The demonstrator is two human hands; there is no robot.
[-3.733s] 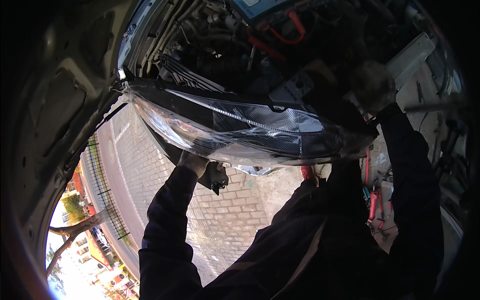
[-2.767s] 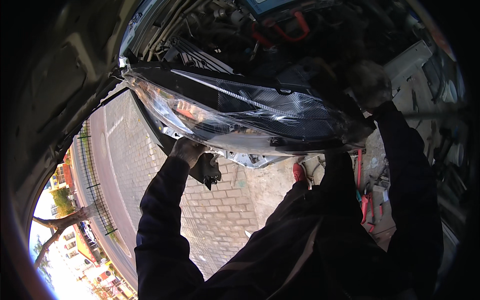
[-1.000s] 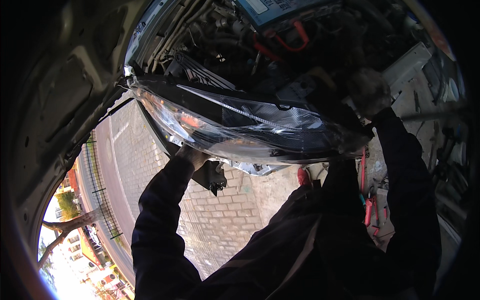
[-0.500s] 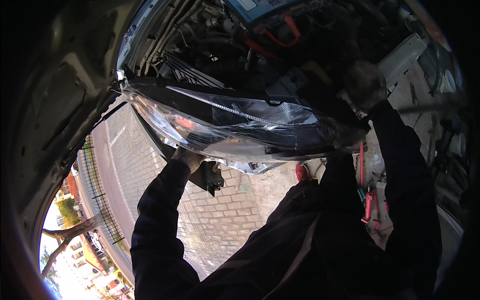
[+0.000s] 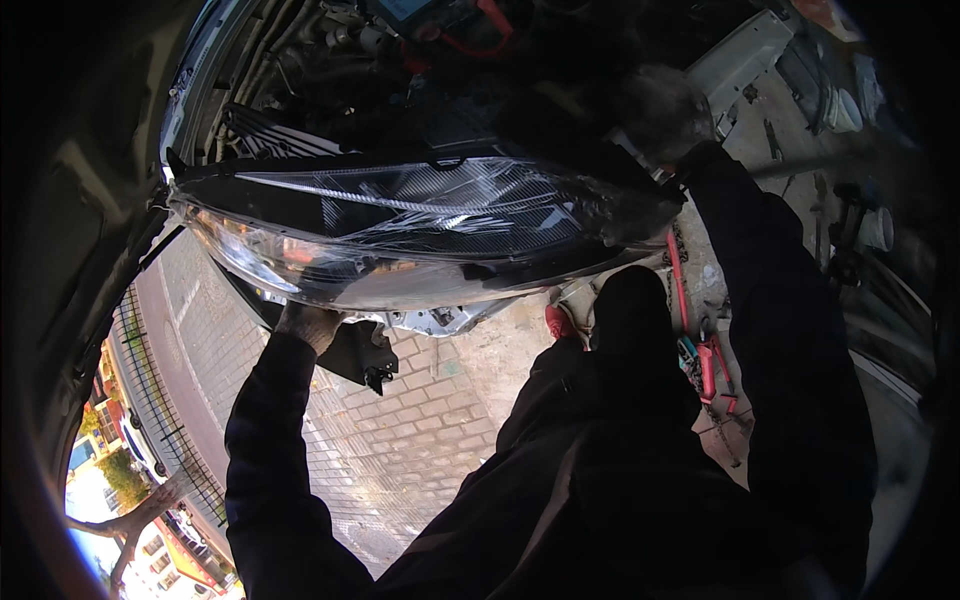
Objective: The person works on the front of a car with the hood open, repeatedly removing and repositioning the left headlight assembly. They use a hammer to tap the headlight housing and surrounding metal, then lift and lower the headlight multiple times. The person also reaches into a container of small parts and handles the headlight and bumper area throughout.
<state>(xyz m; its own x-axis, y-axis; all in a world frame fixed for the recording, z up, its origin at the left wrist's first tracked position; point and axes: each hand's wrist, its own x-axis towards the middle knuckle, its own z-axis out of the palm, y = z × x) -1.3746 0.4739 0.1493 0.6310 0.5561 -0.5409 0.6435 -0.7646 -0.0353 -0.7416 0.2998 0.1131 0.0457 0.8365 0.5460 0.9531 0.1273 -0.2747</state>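
Note:
A long car headlight with a clear, scuffed lens lies across the front corner of an open engine bay. Its left end carries an orange part, and its right end looks dusty. My left hand reaches up under the lower left edge and grips the headlight there, its fingers hidden behind the lens. Beyond the headlight's right end is my right hand, dark and blurred, with its fingers lost in shadow. Beside my left hand, below the lens, hangs a black plastic bracket.
The raised hood fills the left side. Behind the headlight lie dark engine parts, a red cable and a blue-topped battery. Red tools and a chain lie on the ground at right, near a red shoe.
The whole view has shifted and turned slightly, so the headlight and both hands sit further left. Both hands keep about the same places along the headlight.

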